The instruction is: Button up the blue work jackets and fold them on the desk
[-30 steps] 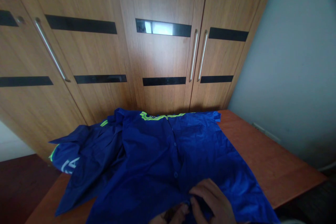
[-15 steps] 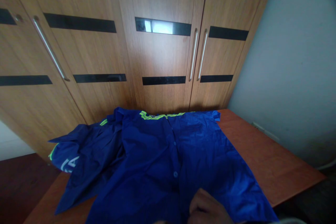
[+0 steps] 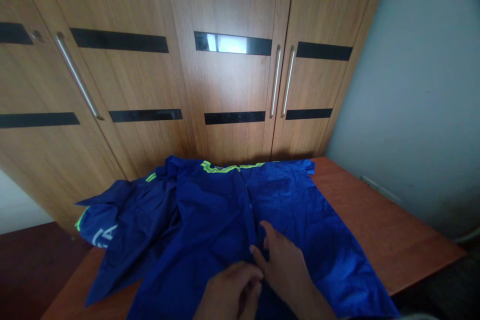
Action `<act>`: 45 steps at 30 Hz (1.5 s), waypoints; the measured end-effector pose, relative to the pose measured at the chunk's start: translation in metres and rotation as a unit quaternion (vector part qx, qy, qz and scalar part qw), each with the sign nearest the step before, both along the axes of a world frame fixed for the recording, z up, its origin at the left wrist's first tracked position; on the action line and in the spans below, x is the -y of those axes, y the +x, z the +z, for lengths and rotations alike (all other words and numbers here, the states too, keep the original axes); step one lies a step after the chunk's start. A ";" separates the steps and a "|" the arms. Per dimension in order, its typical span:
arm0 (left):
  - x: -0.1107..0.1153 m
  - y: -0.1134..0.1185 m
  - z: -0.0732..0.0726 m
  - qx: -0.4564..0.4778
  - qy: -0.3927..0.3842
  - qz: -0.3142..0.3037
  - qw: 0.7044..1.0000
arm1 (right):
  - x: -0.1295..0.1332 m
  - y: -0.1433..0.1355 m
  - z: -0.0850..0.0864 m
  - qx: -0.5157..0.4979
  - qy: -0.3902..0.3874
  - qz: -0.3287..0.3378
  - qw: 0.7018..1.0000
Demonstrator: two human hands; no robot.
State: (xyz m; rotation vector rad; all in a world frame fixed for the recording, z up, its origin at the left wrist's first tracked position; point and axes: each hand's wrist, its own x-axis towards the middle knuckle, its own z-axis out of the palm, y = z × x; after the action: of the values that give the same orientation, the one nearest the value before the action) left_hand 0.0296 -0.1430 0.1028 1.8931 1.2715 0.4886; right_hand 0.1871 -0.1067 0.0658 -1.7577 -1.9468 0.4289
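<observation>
A blue short-sleeved shirt (image 3: 213,215) lies front up, its neck edged in yellow-green. Down its middle runs a placket with a button (image 3: 250,206) showing. My right hand (image 3: 287,265) is over the placket, thumb and forefinger apart, their tips at the cloth. Lower and to the left, my left hand (image 3: 228,292) has its fingers curled in towards the thumb beside the placket. Whatever is between those fingers, if anything, is hidden. The two hands are close together, and they cover the lower placket.
Another dark blue garment (image 3: 131,230) with white lettering and yellow-green trim lies to the left, partly under the shirt. Both rest on a reddish-brown wooden surface (image 3: 360,220). A wooden wardrobe (image 3: 232,80) with metal handles stands behind, and a pale wall (image 3: 420,110) rises on the right.
My right hand has moved up and forward along the placket, and its fingers have spread. My left hand, barely visible before at the bottom edge, has come up beside it.
</observation>
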 end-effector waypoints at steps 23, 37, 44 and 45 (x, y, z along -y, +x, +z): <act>-0.063 0.013 -0.053 0.020 0.075 0.080 0.994 | -0.011 0.038 -0.031 -0.369 -0.030 0.027 0.929; -0.062 0.005 -0.035 0.125 0.035 0.110 0.985 | -0.021 0.038 -0.006 0.000 0.000 0.051 0.999; -0.071 -0.010 -0.043 0.189 0.025 0.157 0.969 | -0.025 0.029 0.011 0.020 0.044 0.087 0.995; -0.072 -0.010 -0.043 0.196 0.020 0.156 0.968 | -0.024 0.026 0.015 -0.008 0.050 0.107 0.993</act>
State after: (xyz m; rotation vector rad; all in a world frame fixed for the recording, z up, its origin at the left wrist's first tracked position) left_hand 0.0200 -0.0708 0.0598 1.5296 1.2949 1.0061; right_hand 0.2133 -0.0831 0.0808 -1.4867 -2.1151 0.4096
